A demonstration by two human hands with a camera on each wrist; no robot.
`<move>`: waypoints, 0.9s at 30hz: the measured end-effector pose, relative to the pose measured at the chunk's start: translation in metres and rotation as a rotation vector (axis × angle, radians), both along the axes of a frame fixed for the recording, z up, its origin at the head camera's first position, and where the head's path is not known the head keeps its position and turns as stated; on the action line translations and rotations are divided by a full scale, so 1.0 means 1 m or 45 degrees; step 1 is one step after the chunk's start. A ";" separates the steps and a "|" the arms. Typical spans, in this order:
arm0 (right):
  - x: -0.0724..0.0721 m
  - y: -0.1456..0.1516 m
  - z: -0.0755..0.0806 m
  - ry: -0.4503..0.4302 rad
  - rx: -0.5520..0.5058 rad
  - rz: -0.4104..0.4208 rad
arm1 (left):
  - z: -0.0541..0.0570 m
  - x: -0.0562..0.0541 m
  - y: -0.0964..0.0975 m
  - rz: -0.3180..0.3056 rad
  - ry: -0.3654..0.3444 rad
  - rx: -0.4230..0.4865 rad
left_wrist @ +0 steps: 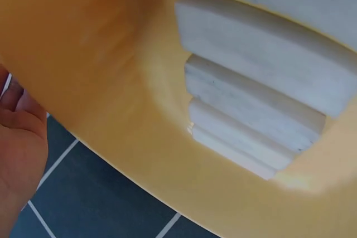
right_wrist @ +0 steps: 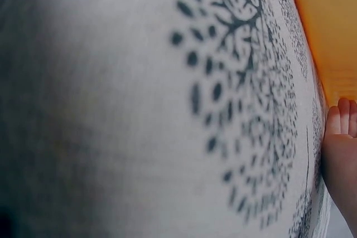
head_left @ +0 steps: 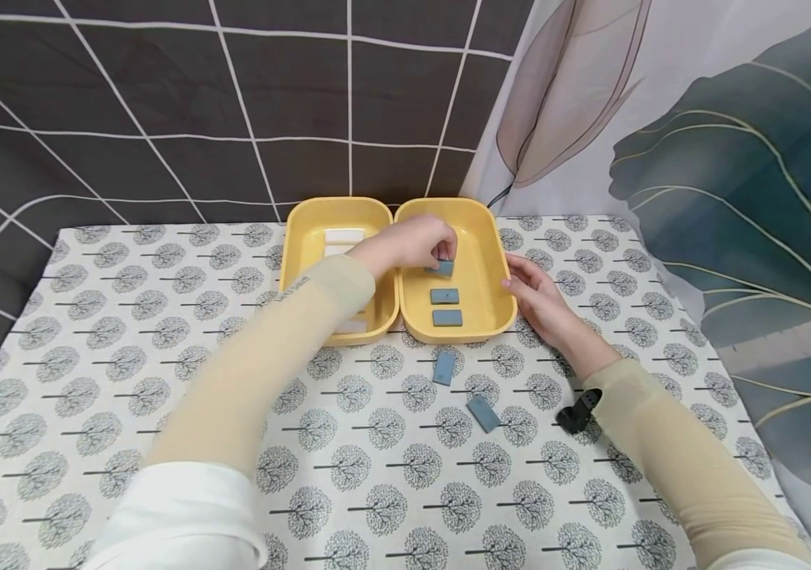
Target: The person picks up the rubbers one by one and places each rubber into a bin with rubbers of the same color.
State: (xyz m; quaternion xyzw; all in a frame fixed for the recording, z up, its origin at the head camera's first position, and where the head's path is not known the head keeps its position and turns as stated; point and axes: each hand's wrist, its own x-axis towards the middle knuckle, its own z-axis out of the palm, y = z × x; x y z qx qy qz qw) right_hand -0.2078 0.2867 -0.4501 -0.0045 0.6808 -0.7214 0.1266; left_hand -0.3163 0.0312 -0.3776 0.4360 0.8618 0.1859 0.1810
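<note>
My left hand reaches into the right yellow tray and pinches a blue-grey rectangular tile close to the tray floor. Two more such tiles, a middle tile and a front tile, lie below it in a column. My right hand rests its fingers against the outside of the tray's right wall; the right wrist view catches only part of that hand. On the cloth in front lie two loose blue-grey tiles, one near the tray and a slanted one.
The left yellow tray adjoins the right one and holds several white tiles in a row, partly hidden by my left arm. A tree-print cloth covers the table. Behind stands a dark grid-patterned backdrop, with a leaf-print curtain at right.
</note>
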 end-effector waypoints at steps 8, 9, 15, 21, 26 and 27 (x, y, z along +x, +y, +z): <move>0.000 0.000 0.000 0.000 0.014 -0.004 | -0.006 0.000 0.005 -0.009 -0.052 0.007; 0.000 0.000 0.000 -0.001 0.013 -0.002 | -0.006 0.001 0.005 -0.011 -0.055 0.004; 0.000 0.001 0.000 0.001 0.010 0.010 | -0.011 0.002 0.007 -0.014 -0.053 0.002; -0.001 0.000 0.000 0.009 0.011 0.011 | -0.013 0.003 0.007 -0.005 -0.062 -0.014; 0.000 0.001 -0.001 0.019 0.002 0.017 | -0.016 0.002 0.008 -0.007 -0.045 -0.014; 0.000 0.001 -0.001 0.019 0.002 0.015 | -0.016 0.002 0.008 -0.007 -0.046 -0.009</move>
